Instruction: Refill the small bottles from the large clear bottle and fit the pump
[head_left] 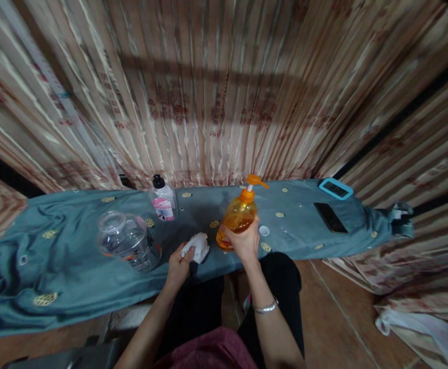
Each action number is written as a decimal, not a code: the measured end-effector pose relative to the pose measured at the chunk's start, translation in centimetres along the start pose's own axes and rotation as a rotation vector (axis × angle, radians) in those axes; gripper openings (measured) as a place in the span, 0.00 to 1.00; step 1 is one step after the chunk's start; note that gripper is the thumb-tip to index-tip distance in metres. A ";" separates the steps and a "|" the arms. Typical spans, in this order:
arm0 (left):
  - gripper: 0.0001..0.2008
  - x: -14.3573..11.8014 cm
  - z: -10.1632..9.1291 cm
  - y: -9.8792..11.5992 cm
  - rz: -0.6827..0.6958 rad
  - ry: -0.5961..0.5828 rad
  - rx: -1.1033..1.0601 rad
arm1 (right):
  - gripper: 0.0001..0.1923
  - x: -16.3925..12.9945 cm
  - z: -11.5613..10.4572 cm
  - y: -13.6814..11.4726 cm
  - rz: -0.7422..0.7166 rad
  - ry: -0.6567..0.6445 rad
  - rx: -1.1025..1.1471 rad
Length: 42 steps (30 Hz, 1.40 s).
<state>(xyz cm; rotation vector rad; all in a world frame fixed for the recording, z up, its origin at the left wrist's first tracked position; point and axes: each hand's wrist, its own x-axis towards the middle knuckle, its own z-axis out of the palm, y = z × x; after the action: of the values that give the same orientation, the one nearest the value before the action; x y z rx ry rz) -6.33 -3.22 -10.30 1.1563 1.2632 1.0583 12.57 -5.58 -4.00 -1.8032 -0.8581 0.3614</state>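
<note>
The right hand [246,241] grips the orange pump bottle [237,218], tilted on the worktop [73,277]; the left hand [178,265], just left of it, pinches a white cloth [196,247]. Best steady the bottle's base and keep the cloth near the nozzle.

No writing can be read anywhere. The small bottle [163,201] far on the cloth carries a pink and white label, too blurred to make out. The blue device [336,188] at the far right has a dark display showing no legible digits. Faint reddish print on the curtain [224,92] behind is unreadable, and the orange pump bottle [239,215] shows no label.
</note>
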 end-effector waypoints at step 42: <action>0.32 0.4 -0.4 -0.7 -0.297 0.150 -0.300 | 0.42 21.0 -2.9 8.4 -0.171 0.091 -0.012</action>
<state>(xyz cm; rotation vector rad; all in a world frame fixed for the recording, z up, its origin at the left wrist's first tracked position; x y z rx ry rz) -6.70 -2.94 -10.99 0.6496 1.2928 1.0796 32.21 5.64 -7.31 -1.7288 -0.9435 0.1638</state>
